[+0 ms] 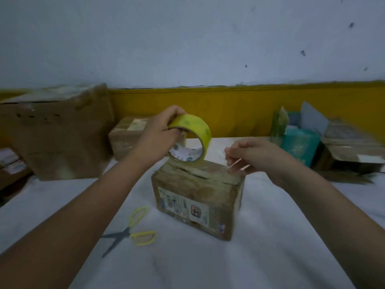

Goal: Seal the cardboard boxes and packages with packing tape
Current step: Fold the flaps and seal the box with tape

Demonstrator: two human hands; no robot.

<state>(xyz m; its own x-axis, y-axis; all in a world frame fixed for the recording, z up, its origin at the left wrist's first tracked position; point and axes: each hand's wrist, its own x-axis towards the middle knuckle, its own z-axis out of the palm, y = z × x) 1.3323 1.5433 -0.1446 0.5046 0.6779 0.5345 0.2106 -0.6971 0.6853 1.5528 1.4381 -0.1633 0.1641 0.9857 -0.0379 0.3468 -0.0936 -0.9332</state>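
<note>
A small worn cardboard box (198,197) with a shipping label on its front stands in the middle of the white surface. Its top flaps show a dark gap. My left hand (158,134) grips a yellowish roll of packing tape (190,138) just above the box's top left corner. My right hand (256,157) hovers over the box's top right edge and pinches the clear free end of the tape (237,164) between thumb and fingers. The tape strip between roll and fingers is almost invisible.
Yellow-handled scissors (133,230) lie open on the white surface (270,247), left of the box. A large cardboard box (58,132) stands at the back left, with a smaller taped box (125,138) beside it. Teal packages (300,147) and an open carton (350,151) sit at the back right.
</note>
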